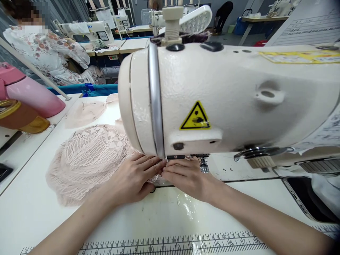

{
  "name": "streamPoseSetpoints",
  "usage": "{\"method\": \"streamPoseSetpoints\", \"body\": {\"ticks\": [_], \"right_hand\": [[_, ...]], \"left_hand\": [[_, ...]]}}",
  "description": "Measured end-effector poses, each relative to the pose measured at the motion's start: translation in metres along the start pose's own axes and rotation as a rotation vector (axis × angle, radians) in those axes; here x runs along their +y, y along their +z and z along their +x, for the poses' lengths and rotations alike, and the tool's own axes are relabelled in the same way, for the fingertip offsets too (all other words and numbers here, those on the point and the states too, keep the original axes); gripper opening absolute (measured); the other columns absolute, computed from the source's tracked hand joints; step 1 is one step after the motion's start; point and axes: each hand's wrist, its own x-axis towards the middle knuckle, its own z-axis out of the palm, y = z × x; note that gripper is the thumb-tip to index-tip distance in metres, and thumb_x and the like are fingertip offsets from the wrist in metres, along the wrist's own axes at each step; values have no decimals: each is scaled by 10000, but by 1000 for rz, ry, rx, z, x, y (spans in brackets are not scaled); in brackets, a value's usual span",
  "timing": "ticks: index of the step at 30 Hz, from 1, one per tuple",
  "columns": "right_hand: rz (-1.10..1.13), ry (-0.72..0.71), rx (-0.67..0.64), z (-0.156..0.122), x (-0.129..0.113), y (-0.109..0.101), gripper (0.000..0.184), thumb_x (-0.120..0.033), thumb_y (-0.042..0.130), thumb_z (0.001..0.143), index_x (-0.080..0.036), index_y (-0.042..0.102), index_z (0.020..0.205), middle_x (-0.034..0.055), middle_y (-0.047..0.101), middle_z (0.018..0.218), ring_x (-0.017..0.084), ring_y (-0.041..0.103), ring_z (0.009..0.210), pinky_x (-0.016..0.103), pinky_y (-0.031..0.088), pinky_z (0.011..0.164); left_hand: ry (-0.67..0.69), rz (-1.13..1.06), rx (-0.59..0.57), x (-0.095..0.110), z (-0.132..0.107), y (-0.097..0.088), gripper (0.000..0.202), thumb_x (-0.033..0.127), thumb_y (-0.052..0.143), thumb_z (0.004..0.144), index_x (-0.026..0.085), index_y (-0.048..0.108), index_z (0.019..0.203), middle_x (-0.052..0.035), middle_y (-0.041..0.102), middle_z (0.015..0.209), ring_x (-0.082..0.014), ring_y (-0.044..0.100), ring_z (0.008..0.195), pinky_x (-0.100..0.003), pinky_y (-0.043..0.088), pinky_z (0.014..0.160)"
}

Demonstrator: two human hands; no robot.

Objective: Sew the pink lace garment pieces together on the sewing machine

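Observation:
Under the head of a white sewing machine [225, 81], both hands meet close to the needle area, which the head mostly hides. My left hand [132, 177] is closed, its fingers pressed together on pale pink lace fabric [92, 152]. My right hand [186, 175] touches the left fingertips from the other side. Its fingers are closed at the fabric's edge, with their tips partly hidden beneath the machine. A scalloped lace trim shows below the left fingers. Most of the lace lies in a rounded, layered heap to the left of my left hand.
More pale pink cut pieces [86, 111] lie behind the heap. At left stand a pink bottle [34, 92] and a brown cup [23, 117]. A phone [310, 198] lies at right; a printed ruler [159, 244] runs along the front. Another person [53, 53] sits beyond.

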Motion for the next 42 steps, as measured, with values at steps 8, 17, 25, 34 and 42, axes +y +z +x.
{"method": "streamPoseSetpoints", "body": {"ticks": [8, 17, 25, 34, 42], "right_hand": [[-12, -10, -32, -1, 2, -1, 271, -15, 507, 862, -209, 628, 1007, -13, 695, 895, 107, 604, 843, 257, 470, 786], [26, 8, -84, -3, 6, -4, 233, -16, 489, 869, -188, 620, 955, 16, 676, 926, 121, 602, 897, 258, 476, 786], [-132, 107, -110, -7, 4, -18, 220, -138, 533, 882, -270, 636, 1025, -3, 668, 1007, 157, 625, 903, 254, 470, 654], [-160, 154, -141, -6, 7, -26, 310, -167, 487, 905, -332, 620, 1132, -10, 681, 985, 157, 635, 827, 287, 523, 646], [-131, 126, -8, -6, 11, -28, 373, -113, 525, 857, -320, 612, 1154, 29, 700, 960, 163, 658, 755, 268, 565, 609]], "left_hand": [[-20, 20, -7, 0, 0, 1, 625, 129, 469, 750, 179, 474, 1373, -52, 631, 1272, -238, 627, 1084, -420, 500, 902], [-42, 59, -13, 4, 2, 3, 587, 184, 486, 794, 155, 470, 1380, -67, 630, 1269, -249, 611, 1090, -397, 500, 864], [-45, 99, -8, 8, 4, 3, 498, 248, 476, 848, 154, 524, 1335, -72, 639, 1249, -250, 607, 1072, -394, 476, 877], [-79, 127, 15, 14, 6, 4, 485, 277, 480, 864, 149, 530, 1330, -83, 679, 1156, -257, 606, 1001, -393, 446, 839], [-86, 144, -14, 15, 8, 4, 496, 301, 478, 876, 144, 517, 1344, -111, 676, 1133, -272, 601, 1001, -395, 436, 831]]}}
